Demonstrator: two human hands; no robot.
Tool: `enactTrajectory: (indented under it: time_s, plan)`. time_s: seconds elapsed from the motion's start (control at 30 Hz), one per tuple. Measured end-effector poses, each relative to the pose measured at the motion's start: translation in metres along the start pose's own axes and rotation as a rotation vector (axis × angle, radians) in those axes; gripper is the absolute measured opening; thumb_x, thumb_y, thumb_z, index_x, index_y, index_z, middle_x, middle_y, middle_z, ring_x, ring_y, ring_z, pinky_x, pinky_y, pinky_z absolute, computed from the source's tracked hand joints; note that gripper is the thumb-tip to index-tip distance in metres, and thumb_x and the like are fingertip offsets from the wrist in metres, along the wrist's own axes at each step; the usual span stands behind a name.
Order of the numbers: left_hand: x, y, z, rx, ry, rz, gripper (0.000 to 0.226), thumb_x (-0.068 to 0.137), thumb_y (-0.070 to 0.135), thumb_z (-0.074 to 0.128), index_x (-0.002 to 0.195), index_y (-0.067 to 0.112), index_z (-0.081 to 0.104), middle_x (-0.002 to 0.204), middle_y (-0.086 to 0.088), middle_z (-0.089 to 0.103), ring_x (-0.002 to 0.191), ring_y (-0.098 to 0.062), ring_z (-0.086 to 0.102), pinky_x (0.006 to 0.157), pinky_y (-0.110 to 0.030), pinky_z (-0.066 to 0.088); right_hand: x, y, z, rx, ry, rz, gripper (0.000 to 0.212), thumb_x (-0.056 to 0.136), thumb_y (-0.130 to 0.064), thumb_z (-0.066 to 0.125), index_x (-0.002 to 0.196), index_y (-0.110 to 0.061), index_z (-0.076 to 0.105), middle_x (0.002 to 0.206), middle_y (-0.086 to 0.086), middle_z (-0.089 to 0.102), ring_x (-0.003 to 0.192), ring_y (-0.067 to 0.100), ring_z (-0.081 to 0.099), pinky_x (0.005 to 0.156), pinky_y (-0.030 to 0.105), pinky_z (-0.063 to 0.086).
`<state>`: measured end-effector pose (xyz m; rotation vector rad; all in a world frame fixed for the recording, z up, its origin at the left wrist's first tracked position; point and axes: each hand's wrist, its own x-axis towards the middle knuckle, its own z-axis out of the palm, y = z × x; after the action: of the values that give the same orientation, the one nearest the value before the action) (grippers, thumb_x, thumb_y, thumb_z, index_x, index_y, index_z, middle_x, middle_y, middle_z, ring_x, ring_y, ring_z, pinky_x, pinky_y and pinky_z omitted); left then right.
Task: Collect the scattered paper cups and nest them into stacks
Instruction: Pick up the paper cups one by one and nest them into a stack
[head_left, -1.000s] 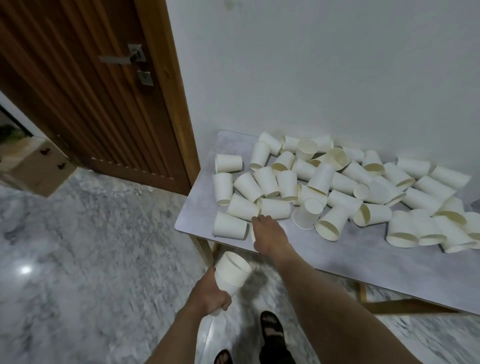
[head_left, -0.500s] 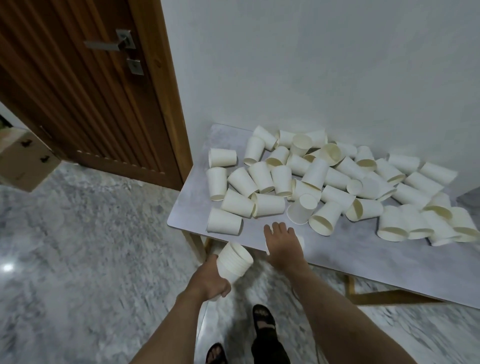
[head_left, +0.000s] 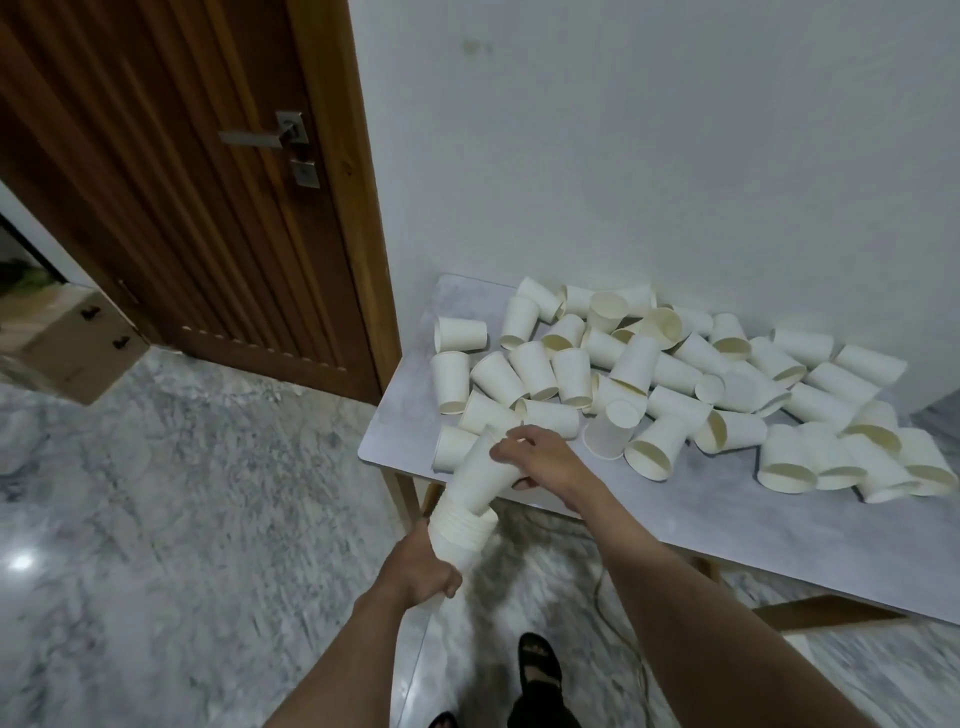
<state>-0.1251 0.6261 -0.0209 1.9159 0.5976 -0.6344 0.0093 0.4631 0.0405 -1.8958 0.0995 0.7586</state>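
Observation:
Many white paper cups (head_left: 670, 374) lie scattered on their sides across a grey marble-look table (head_left: 737, 525). My left hand (head_left: 423, 569) grips the lower end of a nested stack of cups (head_left: 460, 527), held below the table's near left corner. My right hand (head_left: 540, 457) is closed on a single cup (head_left: 475, 470) whose open end sits partly over the top of the stack. A cup (head_left: 453, 447) lies on the table just behind it.
A white wall runs behind the table. A brown wooden door (head_left: 171, 176) with a metal handle stands to the left. A cardboard box (head_left: 78, 343) rests on the marble floor at far left. My sandalled foot (head_left: 540, 665) is below the table edge.
My right hand took a cup from the table's front edge and brought it down onto the stack. My left hand raised the stack slightly toward it.

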Motion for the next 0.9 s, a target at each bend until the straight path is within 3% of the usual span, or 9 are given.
enactTrajectory:
  time_s: [0.1, 0.2, 0.37, 0.43, 0.53, 0.63, 0.73, 0.8, 0.9]
  plan:
    - [-0.001, -0.008, -0.014, -0.091, 0.073, -0.007, 0.063, 0.048, 0.012, 0.071, 0.11, 0.012, 0.059, 0.096, -0.006, 0.065, 0.081, -0.021, 0.059, 0.064, -0.025, 0.049, -0.003, 0.001, 0.02, -0.046, -0.127, 0.042, 0.056, 0.064, -0.04, 0.075, 0.114, -0.018, 0.064, 0.117, 0.005, 0.06, 0.102, 0.019, 0.062, 0.083, 0.037, 0.058]
    - [-0.001, -0.019, -0.022, -0.085, 0.096, 0.059, 0.064, 0.049, 0.008, 0.074, 0.111, 0.014, 0.061, 0.092, 0.002, 0.067, 0.085, -0.019, 0.062, 0.062, -0.029, 0.052, -0.004, -0.007, 0.031, -0.249, -0.218, 0.008, 0.062, 0.061, -0.037, 0.078, 0.119, -0.022, 0.062, 0.114, 0.001, 0.06, 0.101, 0.017, 0.06, 0.081, 0.031, 0.056]
    - [0.003, -0.013, -0.021, -0.157, 0.097, 0.129, 0.065, 0.049, 0.006, 0.077, 0.11, 0.024, 0.061, 0.091, 0.007, 0.068, 0.086, -0.018, 0.063, 0.069, -0.032, 0.054, 0.005, -0.024, 0.046, -0.524, -0.418, 0.035, 0.092, 0.057, -0.055, 0.083, 0.139, -0.027, 0.051, 0.143, -0.003, 0.049, 0.126, 0.017, 0.05, 0.109, 0.038, 0.042]
    - [0.004, -0.014, -0.02, -0.224, 0.08, 0.103, 0.067, 0.054, 0.001, 0.075, 0.114, 0.025, 0.058, 0.097, 0.005, 0.066, 0.089, -0.017, 0.061, 0.069, -0.029, 0.05, 0.01, -0.035, 0.046, -0.633, -0.485, 0.046, 0.083, 0.071, -0.063, 0.073, 0.141, -0.025, 0.05, 0.145, -0.004, 0.045, 0.131, 0.018, 0.045, 0.11, 0.036, 0.037]
    - [0.016, -0.027, -0.027, -0.21, 0.093, 0.033, 0.063, 0.044, 0.012, 0.075, 0.104, 0.021, 0.056, 0.093, 0.004, 0.066, 0.086, -0.019, 0.061, 0.07, -0.029, 0.05, 0.028, -0.044, 0.052, -0.643, -0.304, -0.094, 0.066, 0.083, -0.06, 0.063, 0.134, -0.019, 0.056, 0.142, 0.0, 0.051, 0.126, 0.02, 0.049, 0.099, 0.03, 0.038]
    - [0.035, -0.04, -0.038, -0.106, 0.082, 0.006, 0.052, 0.039, 0.019, 0.073, 0.087, 0.019, 0.052, 0.077, 0.009, 0.06, 0.072, -0.014, 0.056, 0.061, -0.025, 0.046, 0.052, -0.038, 0.062, -0.836, -0.071, -0.292, 0.059, 0.086, -0.037, 0.068, 0.137, -0.015, 0.049, 0.137, 0.009, 0.051, 0.123, 0.026, 0.05, 0.095, 0.034, 0.042]
    - [0.047, -0.042, -0.049, -0.082, 0.096, -0.006, 0.038, 0.041, 0.015, 0.07, 0.075, 0.018, 0.053, 0.069, 0.01, 0.057, 0.063, -0.009, 0.05, 0.058, -0.023, 0.042, 0.07, -0.027, 0.068, -1.187, -0.056, -0.433, 0.054, 0.088, -0.02, 0.064, 0.137, -0.012, 0.043, 0.127, 0.013, 0.047, 0.118, 0.031, 0.048, 0.083, 0.038, 0.044]
    - [0.052, -0.042, -0.056, -0.085, 0.118, -0.014, 0.033, 0.042, 0.013, 0.07, 0.072, 0.018, 0.056, 0.067, 0.009, 0.058, 0.062, -0.01, 0.05, 0.057, -0.022, 0.041, 0.078, -0.019, 0.071, -1.283, -0.041, -0.473, 0.054, 0.087, -0.012, 0.062, 0.136, -0.011, 0.041, 0.124, 0.013, 0.047, 0.115, 0.031, 0.048, 0.074, 0.035, 0.039]
    - [0.063, -0.048, -0.062, -0.111, 0.146, -0.039, 0.028, 0.043, 0.012, 0.071, 0.067, 0.018, 0.058, 0.064, 0.006, 0.06, 0.058, -0.011, 0.05, 0.056, -0.021, 0.039, 0.092, -0.005, 0.078, -1.351, 0.002, -0.5, 0.061, 0.083, -0.012, 0.065, 0.138, -0.011, 0.037, 0.122, 0.012, 0.05, 0.11, 0.03, 0.05, 0.077, 0.037, 0.042]
